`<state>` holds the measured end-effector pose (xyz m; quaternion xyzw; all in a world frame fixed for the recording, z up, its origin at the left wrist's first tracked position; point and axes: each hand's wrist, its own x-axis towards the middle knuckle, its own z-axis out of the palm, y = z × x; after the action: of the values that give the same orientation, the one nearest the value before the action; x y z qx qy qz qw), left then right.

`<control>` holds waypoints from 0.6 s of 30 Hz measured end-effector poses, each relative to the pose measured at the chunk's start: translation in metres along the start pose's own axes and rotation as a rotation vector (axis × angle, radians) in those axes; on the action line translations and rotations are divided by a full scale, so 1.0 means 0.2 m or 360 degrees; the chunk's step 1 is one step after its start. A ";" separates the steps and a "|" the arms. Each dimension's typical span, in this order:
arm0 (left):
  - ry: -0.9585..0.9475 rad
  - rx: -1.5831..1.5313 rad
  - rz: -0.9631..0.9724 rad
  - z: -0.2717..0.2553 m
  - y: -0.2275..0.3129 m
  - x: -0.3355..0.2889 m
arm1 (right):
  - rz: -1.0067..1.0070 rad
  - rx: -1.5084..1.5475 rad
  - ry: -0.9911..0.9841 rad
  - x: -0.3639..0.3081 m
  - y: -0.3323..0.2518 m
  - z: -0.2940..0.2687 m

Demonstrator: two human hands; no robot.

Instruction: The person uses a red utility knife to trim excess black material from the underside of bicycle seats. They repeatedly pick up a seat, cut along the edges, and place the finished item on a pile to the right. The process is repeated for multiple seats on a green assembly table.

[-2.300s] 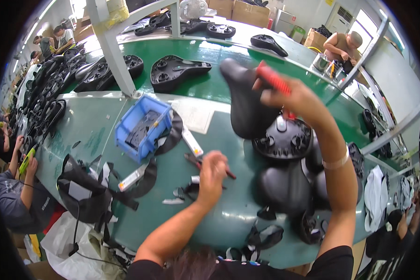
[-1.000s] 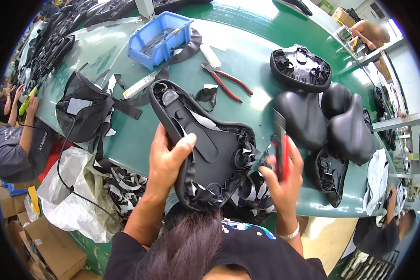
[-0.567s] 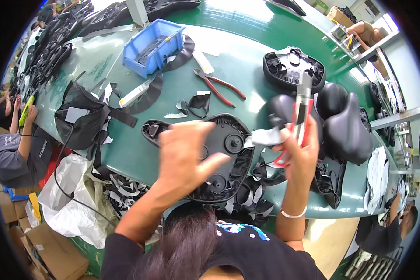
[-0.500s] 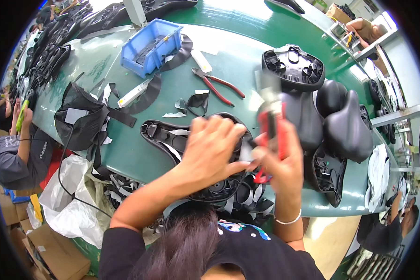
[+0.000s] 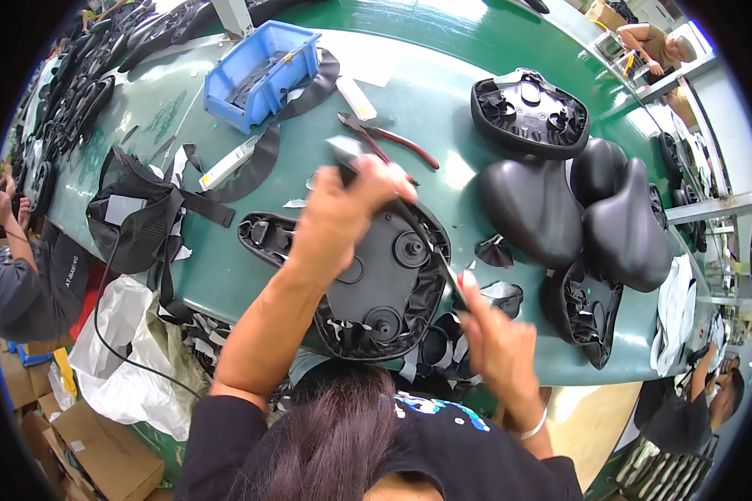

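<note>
A black bicycle saddle [image 5: 363, 288] lies underside up on the table before me, dark cover material bunched around its rim. Above its far side my left hand [image 5: 334, 213] is closed on a strip of black cover material [image 5: 410, 219], which stretches toward the saddle's right rim. A pale, blurred end of material sticks out beyond those fingers. At the right rim, my right hand [image 5: 501, 346] grips a tool with a thin metal blade [image 5: 453, 284]; its handle is hidden in the fingers. The blade's tip meets the strip.
Red-handled pliers [image 5: 405, 148] lie beyond the left hand. A blue bin [image 5: 263, 79] stands at the far left, near a black mesh bag [image 5: 129, 209]. Several saddles [image 5: 530, 209] are piled at right, with black scraps [image 5: 495, 250] nearer. Other people work at the sides.
My left hand has risen off the saddle, pulling the strip up and away. My right hand has moved down to the saddle's right rim; the red on its tool no longer shows.
</note>
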<state>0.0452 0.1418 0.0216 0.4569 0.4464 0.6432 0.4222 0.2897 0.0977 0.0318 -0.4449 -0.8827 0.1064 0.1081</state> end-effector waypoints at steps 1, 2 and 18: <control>0.0049 -0.0649 -0.0159 -0.03 0.01 0.02 | 0.0101 -0.0030 -0.0035 -0.07 -0.07 -0.02; 0.0156 -0.1306 -0.0297 -0.07 0.04 0.06 | 0.0246 0.0072 -0.0064 -0.11 -0.13 -0.05; 0.0394 0.0714 0.0275 -0.20 -0.10 0.17 | -0.0021 -0.0287 -0.0201 0.10 -0.13 -0.20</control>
<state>0.0025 0.1713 0.0023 0.4932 0.5853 0.6129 0.1963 0.2691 0.1027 0.0788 -0.4393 -0.8966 0.0538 0.0127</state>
